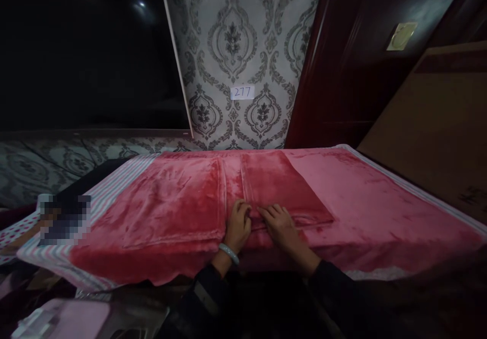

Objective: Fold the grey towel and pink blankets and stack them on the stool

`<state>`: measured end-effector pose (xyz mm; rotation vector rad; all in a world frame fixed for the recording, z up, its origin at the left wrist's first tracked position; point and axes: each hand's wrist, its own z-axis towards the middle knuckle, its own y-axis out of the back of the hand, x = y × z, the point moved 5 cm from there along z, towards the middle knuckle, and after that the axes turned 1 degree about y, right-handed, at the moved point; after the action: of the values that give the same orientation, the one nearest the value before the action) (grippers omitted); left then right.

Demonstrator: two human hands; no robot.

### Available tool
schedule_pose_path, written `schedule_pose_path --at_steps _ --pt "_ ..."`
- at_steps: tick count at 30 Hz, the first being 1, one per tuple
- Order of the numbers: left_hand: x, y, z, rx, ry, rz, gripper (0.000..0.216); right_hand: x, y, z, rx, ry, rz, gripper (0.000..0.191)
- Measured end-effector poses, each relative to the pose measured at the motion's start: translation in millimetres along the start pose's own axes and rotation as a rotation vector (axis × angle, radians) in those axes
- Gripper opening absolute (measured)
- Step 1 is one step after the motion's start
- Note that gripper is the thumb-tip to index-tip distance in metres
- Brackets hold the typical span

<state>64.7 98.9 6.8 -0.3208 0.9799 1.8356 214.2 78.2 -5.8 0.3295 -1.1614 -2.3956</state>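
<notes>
1. Overall, looks partly folded: shows a wide pink plush cover spread flat over a hidden surface, striped along both ends, and carries two layered panels near its middle.
2. Has a left panel already laid out, the larger of the two, red with paler patches, crumpled lightly, hemmed along the inner side.
3. Has a right panel too, darker and smoother, slanted on the outside, set apart by a narrow strip; seems yet to be straightened at the near inner corner. Cannot tell whether joined to its neighbour.
4. Places left hand and right hand close together at that corner, just apart, fingers bent; shows each grip nearly closed, but cannot tell whether pinching cloth.
</notes>
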Motion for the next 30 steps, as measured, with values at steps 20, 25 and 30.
schedule_pose_path --at_steps 20,25,30 --pt "-15.8 -3.0 -4.4 0.083 -0.154 0.281 0.018 9.9 2.5 -1.0 0.064 -0.058 0.130 0.032" --pt "-12.3 -7.1 -12.7 0.111 -0.091 0.269 0.021 1.3 15.3 21.4 0.115 -0.081 0.260 0.029" --pt "-12.6 5.1 -19.4 0.137 0.000 0.140 0.031 1.6 -4.0 31.6 0.123 -0.072 0.193 0.044"
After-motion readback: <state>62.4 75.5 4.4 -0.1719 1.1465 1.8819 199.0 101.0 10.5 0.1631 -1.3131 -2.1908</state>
